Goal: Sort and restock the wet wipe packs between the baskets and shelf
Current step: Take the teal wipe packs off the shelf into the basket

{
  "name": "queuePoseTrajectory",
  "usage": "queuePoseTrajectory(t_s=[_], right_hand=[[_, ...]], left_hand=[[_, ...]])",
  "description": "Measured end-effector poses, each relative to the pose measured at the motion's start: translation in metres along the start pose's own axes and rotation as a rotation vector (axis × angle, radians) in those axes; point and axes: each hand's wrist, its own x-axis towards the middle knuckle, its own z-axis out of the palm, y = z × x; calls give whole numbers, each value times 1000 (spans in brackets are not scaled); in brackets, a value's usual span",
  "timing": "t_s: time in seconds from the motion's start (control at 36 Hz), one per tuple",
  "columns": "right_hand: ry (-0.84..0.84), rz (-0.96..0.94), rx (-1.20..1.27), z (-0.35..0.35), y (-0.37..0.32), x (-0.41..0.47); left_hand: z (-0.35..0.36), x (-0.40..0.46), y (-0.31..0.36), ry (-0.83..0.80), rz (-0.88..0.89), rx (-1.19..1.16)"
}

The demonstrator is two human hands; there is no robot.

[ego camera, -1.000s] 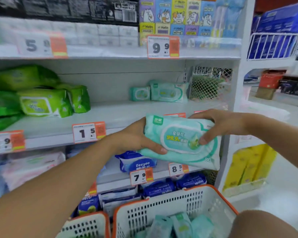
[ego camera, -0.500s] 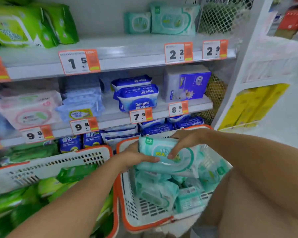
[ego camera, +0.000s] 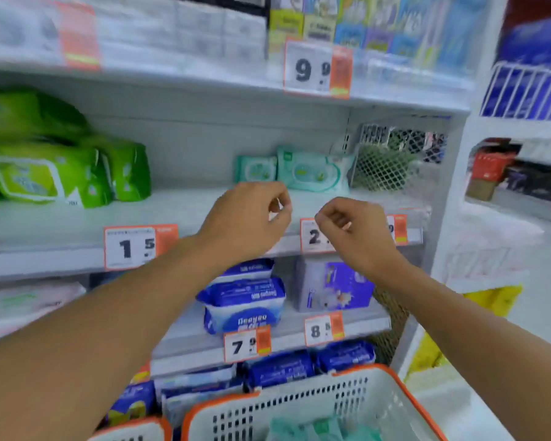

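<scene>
Two teal wet wipe packs stand at the back of the middle shelf [ego camera: 188, 211], a small one [ego camera: 256, 168] and a larger one [ego camera: 314, 170] beside it. My left hand [ego camera: 245, 218] and my right hand [ego camera: 353, 230] are raised side by side in front of that shelf's edge, below and short of those packs. Both hold nothing, and their fingers are loosely curled. At the bottom, the white basket with an orange rim [ego camera: 299, 405] has more teal packs [ego camera: 322, 429] lying in it. Only a corner of a second basket [ego camera: 134, 429] shows to its left.
Green wipe packs [ego camera: 45, 176] fill the left of the middle shelf. A wire mesh divider [ego camera: 388, 160] closes its right end. Blue packs [ego camera: 245, 307] and a purple box [ego camera: 337, 286] sit one shelf down. Price tags line the shelf edges.
Both hands carried a teal pack down into the right basket and let it go. They have now risen empty to the middle shelf.
</scene>
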Motion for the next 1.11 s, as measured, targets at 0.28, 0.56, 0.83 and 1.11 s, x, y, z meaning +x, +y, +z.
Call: queuePoseTrajectory(t_s=[0.28,0.56,0.83,1.11], right_hand=[[-153,798,243,20,74,150],[-217,965,340,47,138,193],[-191,917,380,63,129,194],[-95,885,679,44,156,193]], left_hand=[[2,75,-102,-919,-353,684],[5,89,-132,-1007,-350,624],[9,85,-131,-990,-370,565],[3,86,-127,-982,-385,565]])
